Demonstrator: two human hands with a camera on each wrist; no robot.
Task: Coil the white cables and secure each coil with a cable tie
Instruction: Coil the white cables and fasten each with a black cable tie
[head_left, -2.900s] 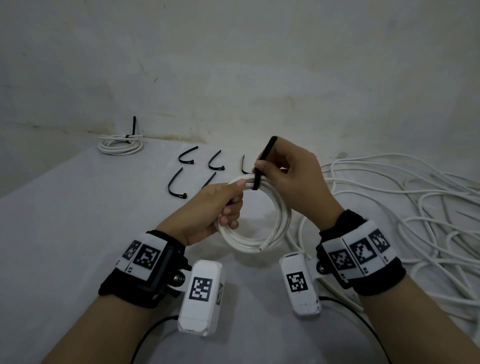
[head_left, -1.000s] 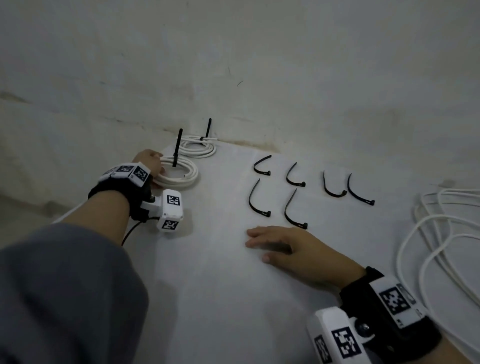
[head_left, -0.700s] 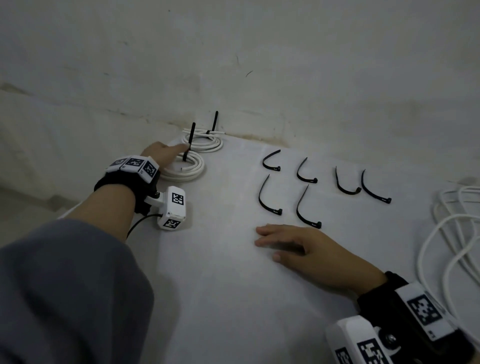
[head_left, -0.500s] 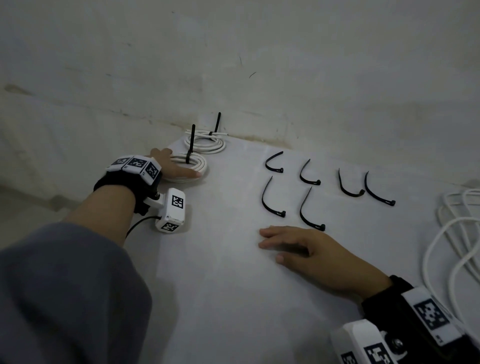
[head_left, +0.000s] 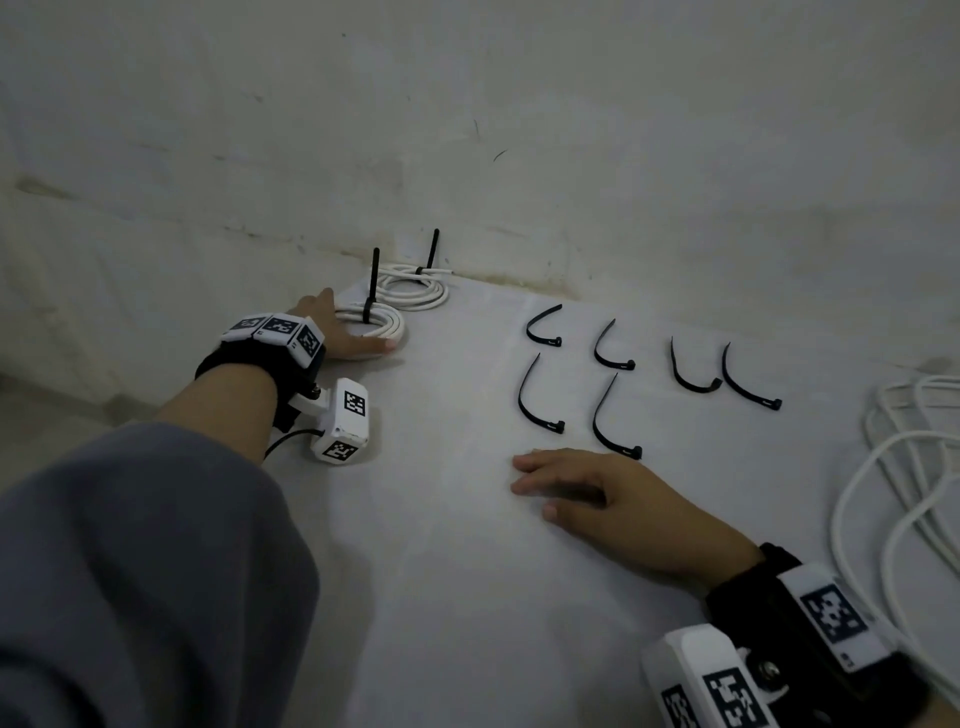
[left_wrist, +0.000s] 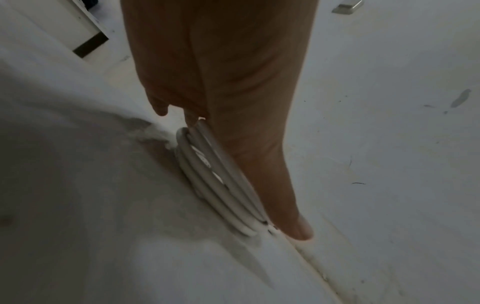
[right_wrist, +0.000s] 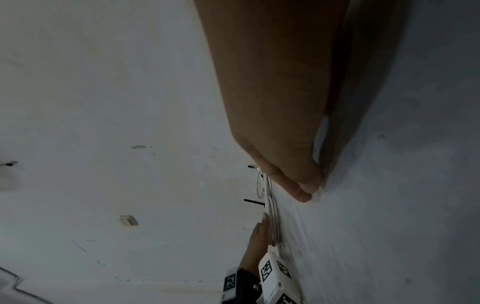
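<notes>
A tied white cable coil (head_left: 382, 323) lies at the far left of the table, its black cable tie (head_left: 373, 283) standing upright. My left hand (head_left: 347, 339) rests flat over the coil's near side with straight fingers; in the left wrist view the fingers (left_wrist: 272, 185) lie along the coil (left_wrist: 215, 181). A second tied coil (head_left: 418, 291) sits just behind it against the wall. My right hand (head_left: 563, 483) lies flat and empty on the table (head_left: 441, 545), just below several loose black cable ties (head_left: 613, 421).
A tangle of loose white cables (head_left: 904, 467) spreads over the right side of the table. The wall (head_left: 519, 156) rises right behind the coils. In the right wrist view the two coils (right_wrist: 272, 222) and the left hand (right_wrist: 259, 232) appear beyond my fingertips.
The coil that both hands held has been set down at the far left beside the first one. My left hand's fingers now lie flat on it. The right hand has stayed flat.
</notes>
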